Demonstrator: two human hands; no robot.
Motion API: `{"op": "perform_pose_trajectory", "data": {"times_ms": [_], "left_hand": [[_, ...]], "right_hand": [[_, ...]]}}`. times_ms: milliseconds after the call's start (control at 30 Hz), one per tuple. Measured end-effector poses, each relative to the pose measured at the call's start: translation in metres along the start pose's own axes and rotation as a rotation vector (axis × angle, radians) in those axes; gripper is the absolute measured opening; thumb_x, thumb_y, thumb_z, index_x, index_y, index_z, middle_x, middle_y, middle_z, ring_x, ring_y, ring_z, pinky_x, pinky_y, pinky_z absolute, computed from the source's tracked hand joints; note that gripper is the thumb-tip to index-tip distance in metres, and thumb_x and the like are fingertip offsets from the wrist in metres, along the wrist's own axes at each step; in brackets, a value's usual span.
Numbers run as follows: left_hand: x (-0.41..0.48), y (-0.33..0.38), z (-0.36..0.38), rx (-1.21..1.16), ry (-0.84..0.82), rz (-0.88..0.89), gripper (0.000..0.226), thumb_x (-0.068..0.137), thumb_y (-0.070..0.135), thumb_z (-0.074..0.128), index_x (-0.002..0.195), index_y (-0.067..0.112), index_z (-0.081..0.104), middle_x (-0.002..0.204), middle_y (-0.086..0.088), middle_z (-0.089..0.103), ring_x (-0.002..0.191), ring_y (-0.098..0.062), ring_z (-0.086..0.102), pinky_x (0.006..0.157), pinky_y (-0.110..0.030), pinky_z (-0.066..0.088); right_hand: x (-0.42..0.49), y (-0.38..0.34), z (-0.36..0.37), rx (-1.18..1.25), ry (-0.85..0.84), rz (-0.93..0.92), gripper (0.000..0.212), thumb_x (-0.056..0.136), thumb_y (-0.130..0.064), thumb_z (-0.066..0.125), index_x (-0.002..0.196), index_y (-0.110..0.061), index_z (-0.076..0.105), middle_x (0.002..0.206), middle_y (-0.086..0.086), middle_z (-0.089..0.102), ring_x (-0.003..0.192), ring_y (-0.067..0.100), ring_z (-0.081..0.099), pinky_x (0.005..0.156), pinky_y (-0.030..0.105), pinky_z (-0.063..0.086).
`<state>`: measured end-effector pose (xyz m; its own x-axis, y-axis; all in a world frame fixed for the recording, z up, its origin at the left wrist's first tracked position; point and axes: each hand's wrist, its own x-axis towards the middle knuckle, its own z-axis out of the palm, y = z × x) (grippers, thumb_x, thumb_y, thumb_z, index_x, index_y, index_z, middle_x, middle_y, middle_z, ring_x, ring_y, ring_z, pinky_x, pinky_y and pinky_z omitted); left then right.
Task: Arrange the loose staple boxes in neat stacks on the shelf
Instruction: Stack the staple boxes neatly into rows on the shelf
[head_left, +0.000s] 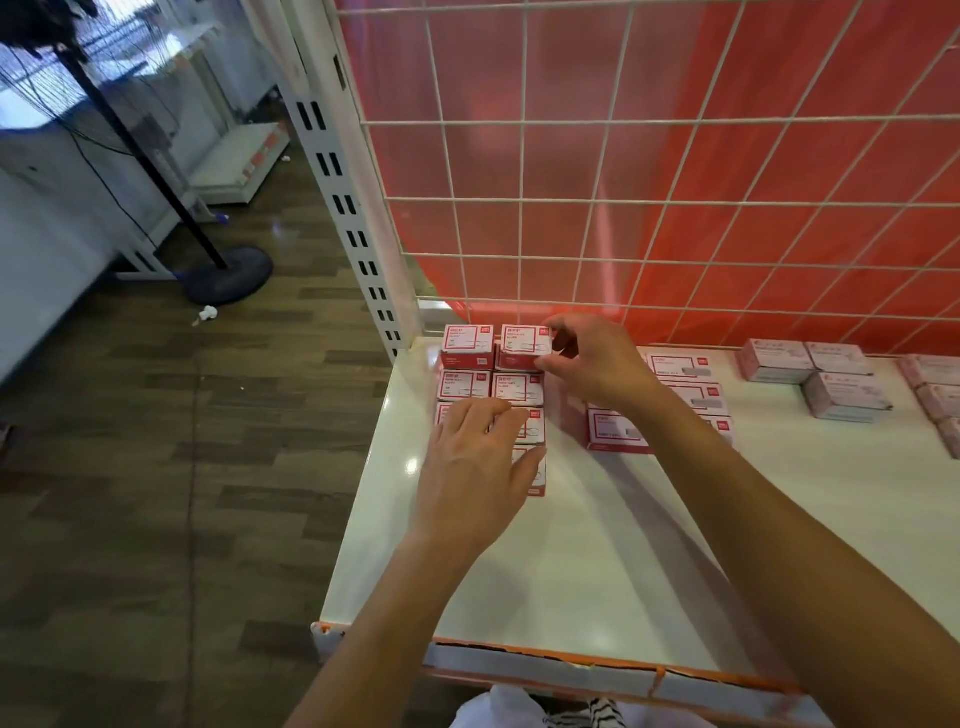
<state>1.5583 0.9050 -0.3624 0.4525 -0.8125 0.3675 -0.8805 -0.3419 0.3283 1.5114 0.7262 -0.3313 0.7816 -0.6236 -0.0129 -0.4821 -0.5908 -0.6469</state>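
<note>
Pinching rear box (523, 340) beside wire grid (519, 122).

Small red and white boxes (465, 384) sit in two rows in the back left corner of the white shelf (571, 545), side by side and touching. At the back they are two high. The right hand (597, 364) pinches the top box (524, 339) there. Bigger red and white boxes (685, 387) lie flat nearby.
</note>
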Motion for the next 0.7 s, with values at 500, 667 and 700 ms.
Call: {"op": "perform_pose_trajectory", "data": {"times_ms": [500,667,700], "left_hand": [[-0.0023,0.0001,0.0008,-0.036,-0.027,-0.003,0.037,0.082,0.031,0.071,0.113,0.013,0.066,0.111,-0.005,0.065,0.104,-0.027,0.059,0.089,-0.042,0.05],[-0.0023,-0.0005,0.0013,-0.04,-0.03,-0.006,0.037,0.082,0.031,0.071,0.114,0.014,0.065,0.111,-0.004,0.065,0.105,-0.025,0.058,0.09,-0.041,0.05],[-0.0023,-0.0004,0.0014,-0.04,-0.026,-0.004,0.036,0.082,0.031,0.071,0.113,0.014,0.066,0.111,-0.004,0.065,0.105,-0.025,0.058,0.09,-0.04,0.05]], "right_hand": [[0.0009,-0.0059,0.0025,-0.022,-0.034,0.011,0.039,0.088,-0.022,0.066,0.125,-0.015,0.057,0.117,0.002,0.062,0.093,0.011,0.05,0.08,0.022,0.042],[0.0016,-0.0051,0.0039,-0.025,-0.046,0.015,0.039,0.088,-0.022,0.065,0.126,-0.015,0.056,0.118,0.003,0.061,0.095,0.012,0.05,0.082,0.024,0.043],[0.0019,-0.0048,0.0044,-0.031,-0.045,0.016,0.039,0.088,-0.022,0.065,0.126,-0.016,0.056,0.118,0.003,0.061,0.096,0.012,0.051,0.083,0.024,0.044]]}}
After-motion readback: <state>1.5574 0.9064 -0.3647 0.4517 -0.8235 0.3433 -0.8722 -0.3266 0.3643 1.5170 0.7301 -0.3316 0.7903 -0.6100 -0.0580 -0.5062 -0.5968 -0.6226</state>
